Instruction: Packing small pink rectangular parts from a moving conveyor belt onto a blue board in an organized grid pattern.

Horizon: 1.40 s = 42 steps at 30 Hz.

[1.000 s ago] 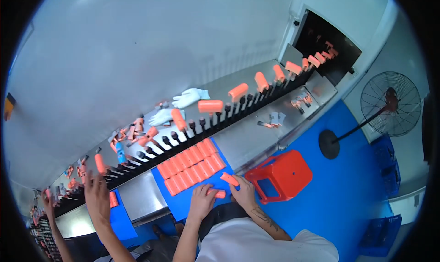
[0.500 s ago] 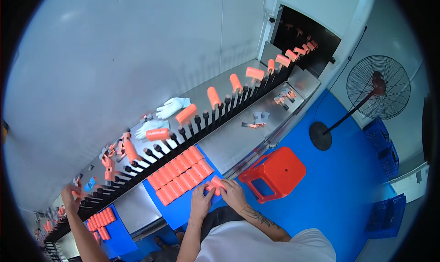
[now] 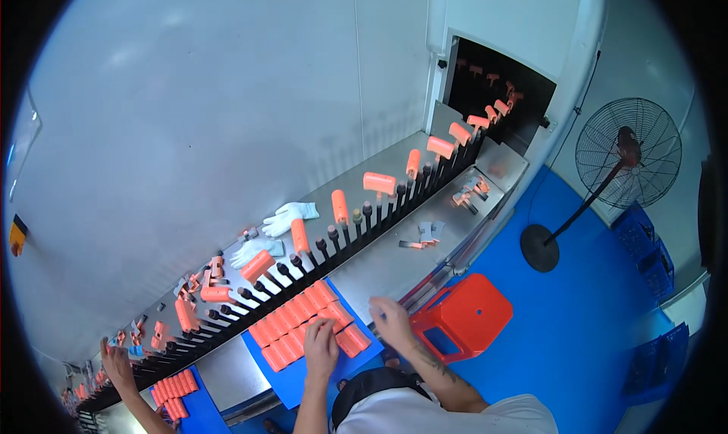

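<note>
topping blue mat (image 3: 282, 388), orange pieces (image 3: 282, 352), left hand (image 3: 321, 348), grip unclear, right hand (image 3: 393, 325) half-spread, crates (image 3: 652, 377), contents indistinct

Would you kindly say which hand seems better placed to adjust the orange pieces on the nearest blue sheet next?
Probably the left hand: it is at the orange pieces, while the right hand is apart from them, beyond the right edge of the blue sheet.

A factory workshop, a long row of upright black holders (image 3: 367, 215) carrying orange curved pieces (image 3: 379, 182), running into a dark rectangular wall opening (image 3: 531, 100), a shiny grey metal bench (image 3: 379, 273) lining it, a black round-caged pedestal fan (image 3: 628, 147) standing on blue flooring (image 3: 531, 320).
</note>
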Each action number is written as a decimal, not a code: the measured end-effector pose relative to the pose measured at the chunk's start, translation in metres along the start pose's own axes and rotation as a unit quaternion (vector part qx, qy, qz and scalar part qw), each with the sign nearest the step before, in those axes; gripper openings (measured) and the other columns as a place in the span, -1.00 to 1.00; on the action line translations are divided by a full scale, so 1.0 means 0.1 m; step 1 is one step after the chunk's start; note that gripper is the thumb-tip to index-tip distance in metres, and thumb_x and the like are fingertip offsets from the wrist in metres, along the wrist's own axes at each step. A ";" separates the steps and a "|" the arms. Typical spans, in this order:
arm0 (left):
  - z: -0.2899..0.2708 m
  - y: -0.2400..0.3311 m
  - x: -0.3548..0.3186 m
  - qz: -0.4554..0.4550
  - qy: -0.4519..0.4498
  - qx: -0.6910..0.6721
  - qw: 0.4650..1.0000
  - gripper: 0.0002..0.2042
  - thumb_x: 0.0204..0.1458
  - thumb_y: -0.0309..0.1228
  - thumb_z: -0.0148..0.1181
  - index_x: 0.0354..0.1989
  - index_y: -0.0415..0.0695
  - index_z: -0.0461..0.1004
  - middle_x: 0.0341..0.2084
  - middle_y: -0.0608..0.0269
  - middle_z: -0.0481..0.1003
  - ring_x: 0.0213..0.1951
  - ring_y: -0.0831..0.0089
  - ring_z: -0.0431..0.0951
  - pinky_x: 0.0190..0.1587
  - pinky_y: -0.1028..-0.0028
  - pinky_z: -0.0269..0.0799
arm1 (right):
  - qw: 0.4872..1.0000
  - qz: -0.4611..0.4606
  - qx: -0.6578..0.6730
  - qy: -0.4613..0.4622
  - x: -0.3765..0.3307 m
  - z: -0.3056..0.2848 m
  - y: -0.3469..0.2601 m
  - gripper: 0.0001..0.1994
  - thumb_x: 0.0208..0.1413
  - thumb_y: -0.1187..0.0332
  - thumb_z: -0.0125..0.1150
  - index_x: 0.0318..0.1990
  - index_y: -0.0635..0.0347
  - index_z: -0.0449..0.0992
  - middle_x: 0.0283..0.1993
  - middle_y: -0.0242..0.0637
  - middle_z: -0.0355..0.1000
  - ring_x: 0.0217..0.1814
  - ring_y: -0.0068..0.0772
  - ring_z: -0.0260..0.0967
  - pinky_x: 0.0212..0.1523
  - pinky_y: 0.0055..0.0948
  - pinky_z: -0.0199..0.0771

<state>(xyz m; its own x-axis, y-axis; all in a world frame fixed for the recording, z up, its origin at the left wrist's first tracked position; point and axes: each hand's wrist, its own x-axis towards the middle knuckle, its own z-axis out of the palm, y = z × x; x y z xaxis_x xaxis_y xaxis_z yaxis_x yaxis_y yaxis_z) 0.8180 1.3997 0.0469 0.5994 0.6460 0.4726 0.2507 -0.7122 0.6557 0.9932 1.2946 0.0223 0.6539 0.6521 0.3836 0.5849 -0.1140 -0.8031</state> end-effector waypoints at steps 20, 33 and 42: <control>-0.97 0.08 2.03 -0.002 -0.172 0.329 0.929 -0.71 0.01 -0.22 0.31 -0.43 -0.26 0.56 -0.52 -0.07 0.57 -0.43 -0.05 0.60 -0.33 0.11 0.52 | 0.970 -0.143 -0.161 -0.112 2.00 0.06 -1.02 -0.73 0.02 0.21 0.35 -0.34 0.27 0.58 -0.39 -0.03 0.54 -0.26 0.05 0.54 -0.24 -0.08 0.54; -1.62 -0.30 1.55 -0.069 -0.064 0.350 0.932 -0.76 -0.10 -0.31 0.32 -0.51 -0.29 0.60 -0.52 -0.15 0.57 -0.42 -0.03 0.62 -0.29 0.11 0.53 | 0.931 -0.131 -0.308 -0.145 1.85 1.06 -1.77 -0.92 -0.09 0.40 0.32 -0.41 0.15 0.68 -0.37 -0.09 0.60 -0.24 -0.11 0.62 -0.25 -0.23 0.64; -2.23 -0.28 0.09 -0.214 0.044 -0.063 0.974 -0.76 0.08 -0.36 0.31 -0.18 -0.29 0.60 -0.41 0.29 0.59 -0.39 0.56 0.56 -0.33 0.52 0.44 | 0.929 0.031 0.312 -0.196 0.81 0.42 -1.38 -0.76 0.16 0.28 0.30 -0.21 0.31 0.64 -0.40 -0.44 0.54 -0.32 -0.71 0.43 -0.36 -0.54 0.43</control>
<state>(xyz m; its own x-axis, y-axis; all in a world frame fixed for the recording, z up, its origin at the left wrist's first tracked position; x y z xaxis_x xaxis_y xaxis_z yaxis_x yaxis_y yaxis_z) 0.6469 1.4869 0.1637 0.3916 0.9011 0.1863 0.3649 -0.3379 0.8675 0.9455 1.3945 0.1447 0.3793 0.8960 0.2310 0.0802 0.2169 -0.9729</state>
